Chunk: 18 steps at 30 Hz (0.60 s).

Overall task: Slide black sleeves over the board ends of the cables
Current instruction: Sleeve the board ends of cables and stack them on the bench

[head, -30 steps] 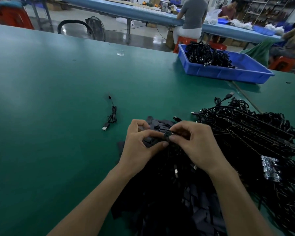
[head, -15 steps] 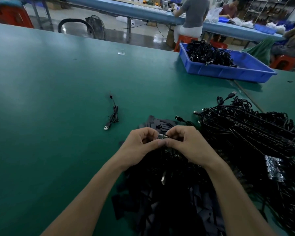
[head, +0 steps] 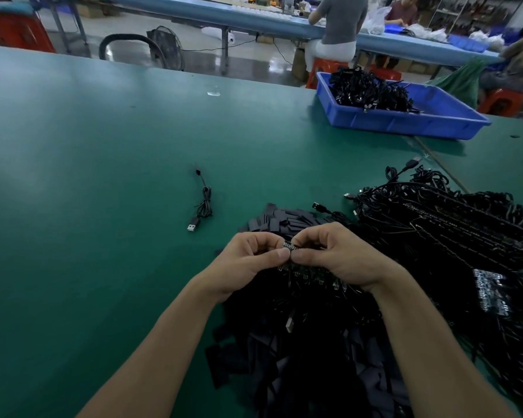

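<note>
1. The left hand and right hand are meeting fingertip to fingertip just above the counter. Both are pinching the small board end of one cable, with the fingers curled tight around it.
2. The fingers are hiding most of the board, so it cannot be told whether a black sleeve is already started over it.
3. Loose sleeves are lying at twelve o'clock of the hands, and more are spreading under the forearms at six o'clock.
4. The cable heap is sitting at three o'clock. A USB plug is dangling at six o'clock, probably from the cable being worked.
5. The likely trouble: a sleeve going on crooked may be catching on the board's corners or parts and bunching instead of sliding. Forcing it may be straining the joint where wire meets board.
6. The trailing lead may also be snagging in the tangle below, tugging the board out of the pinch or dragging neighbouring cables along.
7. A finished coiled cable is lying at ten o'clock, well apart. A blue tray of cables is standing at one o'clock.
</note>
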Each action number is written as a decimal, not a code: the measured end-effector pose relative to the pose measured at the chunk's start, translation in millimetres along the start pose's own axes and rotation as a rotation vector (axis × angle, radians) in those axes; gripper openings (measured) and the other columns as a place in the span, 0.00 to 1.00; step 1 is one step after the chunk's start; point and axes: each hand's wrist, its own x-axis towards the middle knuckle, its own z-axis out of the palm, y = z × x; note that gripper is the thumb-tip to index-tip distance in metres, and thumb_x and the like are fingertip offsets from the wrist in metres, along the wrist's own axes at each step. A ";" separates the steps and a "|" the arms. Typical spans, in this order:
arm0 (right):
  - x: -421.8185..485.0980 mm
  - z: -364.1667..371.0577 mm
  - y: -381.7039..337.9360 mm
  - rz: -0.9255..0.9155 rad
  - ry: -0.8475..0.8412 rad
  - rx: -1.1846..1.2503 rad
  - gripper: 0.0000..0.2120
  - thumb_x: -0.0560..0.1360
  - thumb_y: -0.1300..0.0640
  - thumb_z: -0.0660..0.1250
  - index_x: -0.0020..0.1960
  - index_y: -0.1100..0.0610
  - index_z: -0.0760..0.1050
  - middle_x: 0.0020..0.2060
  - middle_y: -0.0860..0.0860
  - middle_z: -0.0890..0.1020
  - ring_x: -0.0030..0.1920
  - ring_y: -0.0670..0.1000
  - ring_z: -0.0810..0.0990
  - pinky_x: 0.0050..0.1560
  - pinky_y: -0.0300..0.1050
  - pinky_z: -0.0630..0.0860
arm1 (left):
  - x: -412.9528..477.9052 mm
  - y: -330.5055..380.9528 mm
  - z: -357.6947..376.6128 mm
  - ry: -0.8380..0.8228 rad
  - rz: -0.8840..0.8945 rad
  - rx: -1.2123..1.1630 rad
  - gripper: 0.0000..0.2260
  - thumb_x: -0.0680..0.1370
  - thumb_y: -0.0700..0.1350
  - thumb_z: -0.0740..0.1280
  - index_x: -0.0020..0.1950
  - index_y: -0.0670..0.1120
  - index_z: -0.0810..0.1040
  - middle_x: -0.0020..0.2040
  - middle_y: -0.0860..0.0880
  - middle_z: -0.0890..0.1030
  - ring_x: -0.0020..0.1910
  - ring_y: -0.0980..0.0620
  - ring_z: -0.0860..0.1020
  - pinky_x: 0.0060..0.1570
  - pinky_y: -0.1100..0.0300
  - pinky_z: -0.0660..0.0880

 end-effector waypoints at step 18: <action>-28.7 -76.1 -36.3 0.141 1.285 -0.578 0.06 0.78 0.56 0.71 0.53 0.55 0.80 0.48 0.54 0.85 0.47 0.57 0.82 0.55 0.54 0.77 | -5.4 57.6 -14.6 0.758 0.582 -0.058 0.09 0.85 0.45 0.58 0.45 0.49 0.71 0.28 0.57 0.67 0.27 0.58 0.63 0.28 0.60 0.68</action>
